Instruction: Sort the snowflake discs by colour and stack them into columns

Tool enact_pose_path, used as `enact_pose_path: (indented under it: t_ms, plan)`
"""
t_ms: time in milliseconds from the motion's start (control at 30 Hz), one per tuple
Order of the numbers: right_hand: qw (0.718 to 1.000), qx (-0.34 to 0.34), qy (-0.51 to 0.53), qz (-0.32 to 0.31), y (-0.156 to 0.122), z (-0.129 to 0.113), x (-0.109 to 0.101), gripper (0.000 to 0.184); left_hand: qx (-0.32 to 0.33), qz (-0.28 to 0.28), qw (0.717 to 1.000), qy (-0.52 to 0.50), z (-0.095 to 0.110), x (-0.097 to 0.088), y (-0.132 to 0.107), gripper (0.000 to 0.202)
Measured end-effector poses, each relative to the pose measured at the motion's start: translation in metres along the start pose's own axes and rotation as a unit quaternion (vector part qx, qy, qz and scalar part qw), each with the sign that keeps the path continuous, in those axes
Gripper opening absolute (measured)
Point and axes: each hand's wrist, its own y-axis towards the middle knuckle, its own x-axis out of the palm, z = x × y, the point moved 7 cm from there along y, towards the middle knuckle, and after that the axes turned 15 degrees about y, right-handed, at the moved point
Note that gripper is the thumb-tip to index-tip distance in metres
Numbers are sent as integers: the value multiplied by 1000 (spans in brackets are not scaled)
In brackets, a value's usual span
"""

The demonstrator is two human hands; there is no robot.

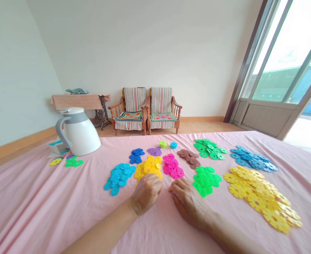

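My left hand (pixel 147 193) is closed into a loose fist at the near edge of the yellow flower-disc pile (pixel 148 167). Whatever its curled fingers may hold is hidden. A short gap away on the pink cloth lies my right hand (pixel 189 201), fingers bent and pressed together, between the magenta disc pile (pixel 173 166) and the bright green disc pile (pixel 207 181). The inside of that hand cannot be seen either. Left of my left hand is a light blue disc pile (pixel 119 177), with dark blue discs (pixel 136 156) behind it.
Purple (pixel 154 151), brown (pixel 189 158), dark green (pixel 209 148) and steel-blue discs (pixel 252 158) lie farther back. Larger yellow discs (pixel 261 194) spread at right. Small lime (pixel 163 144) and blue stacks (pixel 173 145) stand behind. A white jug (pixel 81 135) stands at left.
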Motion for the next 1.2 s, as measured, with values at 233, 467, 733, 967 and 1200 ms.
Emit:
enact_pose_path:
  t_ms: [233,467,733,967,1200]
  plan:
    - [1000,1,-2,3,-1,1,1,19,12,-15,1000,9,3,1,-1,32]
    - [1000,-2,0,1,-1,0,1,19,25,-18,999,22,5,1,0,31]
    - [1000,6,-5,1,-2,0,0,19,38,-34,999,17,5,6,-3,29]
    - [1000,1,-5,2,2,-7,-2,21,78,-59,995,18,8,14,-6,30]
    - [971,25,-56,230,-93,2,-80,32,81,-58,995,18,8,13,-7,25]
